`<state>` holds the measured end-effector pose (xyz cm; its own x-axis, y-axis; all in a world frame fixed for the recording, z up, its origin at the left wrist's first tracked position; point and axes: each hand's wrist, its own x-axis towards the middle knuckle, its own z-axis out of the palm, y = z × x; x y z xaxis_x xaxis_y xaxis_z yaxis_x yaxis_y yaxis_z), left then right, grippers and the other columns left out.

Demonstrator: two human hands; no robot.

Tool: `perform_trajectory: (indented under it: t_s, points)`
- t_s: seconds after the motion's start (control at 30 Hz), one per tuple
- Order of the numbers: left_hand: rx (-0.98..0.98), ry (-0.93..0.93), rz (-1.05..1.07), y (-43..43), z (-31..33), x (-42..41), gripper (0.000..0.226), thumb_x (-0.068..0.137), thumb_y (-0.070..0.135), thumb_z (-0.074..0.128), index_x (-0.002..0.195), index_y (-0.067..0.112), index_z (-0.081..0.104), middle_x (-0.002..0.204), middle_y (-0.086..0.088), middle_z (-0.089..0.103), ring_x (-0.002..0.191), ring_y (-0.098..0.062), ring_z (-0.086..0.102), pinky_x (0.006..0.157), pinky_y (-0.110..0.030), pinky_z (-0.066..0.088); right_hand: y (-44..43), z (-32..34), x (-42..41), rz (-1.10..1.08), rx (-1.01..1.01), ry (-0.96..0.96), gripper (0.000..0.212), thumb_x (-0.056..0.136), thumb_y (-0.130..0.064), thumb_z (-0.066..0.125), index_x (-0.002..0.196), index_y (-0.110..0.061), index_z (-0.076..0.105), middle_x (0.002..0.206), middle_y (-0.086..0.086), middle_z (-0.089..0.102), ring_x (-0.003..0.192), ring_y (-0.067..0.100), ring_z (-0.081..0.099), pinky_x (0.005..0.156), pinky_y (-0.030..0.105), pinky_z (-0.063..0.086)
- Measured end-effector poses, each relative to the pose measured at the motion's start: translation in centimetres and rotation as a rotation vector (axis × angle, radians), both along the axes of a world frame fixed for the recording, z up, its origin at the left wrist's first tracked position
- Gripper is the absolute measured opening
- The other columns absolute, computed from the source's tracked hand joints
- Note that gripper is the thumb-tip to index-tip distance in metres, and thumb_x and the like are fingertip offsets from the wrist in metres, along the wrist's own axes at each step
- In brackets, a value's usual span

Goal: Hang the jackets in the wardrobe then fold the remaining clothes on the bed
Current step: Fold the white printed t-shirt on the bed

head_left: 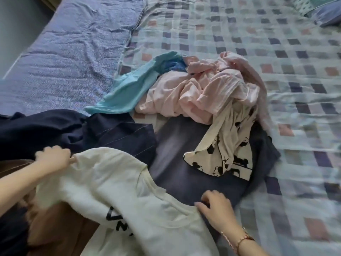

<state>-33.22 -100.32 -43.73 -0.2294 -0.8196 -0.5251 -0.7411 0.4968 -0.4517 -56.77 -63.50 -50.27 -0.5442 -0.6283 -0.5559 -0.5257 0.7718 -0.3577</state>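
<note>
Both shoulders of a white, black-lettered cotton T-shirt are handled: the left hand grips one, the right hand touches the other with curled fingers, its hold unclear.

We look down on a bed spread with a pale checked sheet; a blue wave-patterned cover lies along its left side. A blue pillow sits at the far right corner, grey floor far left. Soft light.
</note>
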Motion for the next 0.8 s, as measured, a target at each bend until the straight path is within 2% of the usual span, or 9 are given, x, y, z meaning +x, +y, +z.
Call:
perform_trajectory:
  t_s: [0.1, 0.17, 0.3, 0.37, 0.43, 0.5, 0.6, 0.7, 0.8]
  points:
    - [-0.103, 0.313, -0.270, 3.5, -1.9, -2.3, 0.024, 0.085, 0.018, 0.042, 0.100, 0.009, 0.058, 0.102, -0.012, 0.058, 0.095, -0.031, 0.060, 0.077, -0.039, 0.046, -2.5, 0.1, 2.4, 0.010, -0.068, -0.239, 0.047, 0.076, -0.071, 0.048, 0.097, -0.030, 0.051, 0.099, -0.007, 0.050, 0.102, 0.015, 0.052, 0.085, 0.028, 0.040]
    - [-0.159, 0.534, -0.467, 5.7, -3.2, -3.3, 0.027, 0.073, 0.026, 0.051, 0.084, 0.005, 0.064, 0.078, -0.013, 0.061, 0.067, -0.032, 0.062, 0.058, -0.039, 0.048, -3.5, -0.1, 3.9, 0.112, 0.059, -0.241, 0.048, 0.075, -0.057, 0.063, 0.105, -0.024, 0.046, 0.104, -0.003, 0.048, 0.103, 0.019, 0.051, 0.080, 0.030, 0.040]
    - [0.038, 0.470, -0.576, 7.1, -4.5, -5.7, 0.068, 0.045, 0.037, 0.090, 0.103, 0.011, 0.068, 0.080, -0.006, 0.065, 0.069, -0.028, 0.065, 0.071, -0.038, 0.047, -2.8, 0.0, 2.0, 0.349, 0.352, -0.270, 0.027, 0.072, -0.022, 0.070, 0.072, -0.018, 0.044, 0.084, -0.001, 0.051, 0.076, 0.018, 0.050, 0.059, 0.024, 0.037]
    - [0.155, 0.457, -0.508, 6.4, -3.4, -6.4, 0.037, 0.074, 0.034, 0.074, 0.104, 0.015, 0.063, 0.092, -0.001, 0.064, 0.090, -0.025, 0.061, 0.081, -0.034, 0.036, -2.6, 1.3, -0.1, 0.318, 0.253, -0.356, 0.025, 0.070, -0.018, 0.071, 0.063, -0.017, 0.048, 0.069, -0.006, 0.052, 0.062, 0.007, 0.048, 0.056, 0.022, 0.039]
    - [0.257, 0.634, -0.352, 4.4, -2.5, -6.3, 0.013, 0.089, 0.026, 0.057, 0.087, 0.013, 0.059, 0.087, -0.001, 0.061, 0.092, -0.024, 0.057, 0.077, -0.032, 0.038, -2.8, 4.3, -3.6, 0.135, 0.024, -0.363, 0.014, 0.070, -0.012, 0.070, 0.068, -0.015, 0.057, 0.067, -0.006, 0.055, 0.060, 0.003, 0.046, 0.055, 0.022, 0.037]
    - [0.288, 0.894, -0.202, 1.9, 0.0, -5.6, 0.024, 0.090, 0.018, 0.058, 0.069, 0.012, 0.050, 0.065, -0.001, 0.051, 0.072, -0.021, 0.051, 0.062, -0.032, 0.035, -4.3, 7.6, -7.8, -0.040, -0.173, -0.199, 0.009, 0.075, -0.007, 0.070, 0.073, -0.009, 0.061, 0.069, -0.001, 0.057, 0.064, 0.010, 0.050, 0.058, 0.026, 0.038]
    - [0.248, 1.138, -0.120, -1.5, 3.0, -6.5, 0.020, 0.091, 0.010, 0.056, 0.072, 0.004, 0.055, 0.063, -0.006, 0.050, 0.066, -0.019, 0.045, 0.057, -0.029, 0.028, -7.9, 10.5, -11.7, -0.124, -0.351, -0.004, 0.024, 0.084, -0.017, 0.067, 0.063, -0.015, 0.056, 0.062, -0.002, 0.052, 0.060, 0.013, 0.046, 0.054, 0.029, 0.033]
    - [0.147, 1.177, -0.085, -3.2, 4.2, -8.7, 0.017, 0.094, 0.010, 0.050, 0.079, 0.003, 0.052, 0.071, -0.010, 0.049, 0.072, -0.022, 0.045, 0.061, -0.029, 0.023, -12.0, 10.6, -12.2, -0.119, -0.414, 0.072, 0.024, 0.093, -0.026, 0.055, 0.074, -0.012, 0.050, 0.073, -0.001, 0.052, 0.074, 0.020, 0.048, 0.060, 0.029, 0.028]
    - [0.004, 1.150, -0.085, -5.3, 5.5, -8.9, 0.017, 0.095, 0.013, 0.049, 0.089, 0.000, 0.056, 0.082, -0.018, 0.055, 0.081, -0.029, 0.050, 0.068, -0.033, 0.030, -14.3, 11.3, -12.2, -0.092, -0.431, 0.044, 0.028, 0.088, -0.035, 0.061, 0.077, -0.011, 0.052, 0.071, 0.000, 0.052, 0.073, 0.019, 0.048, 0.055, 0.028, 0.030]
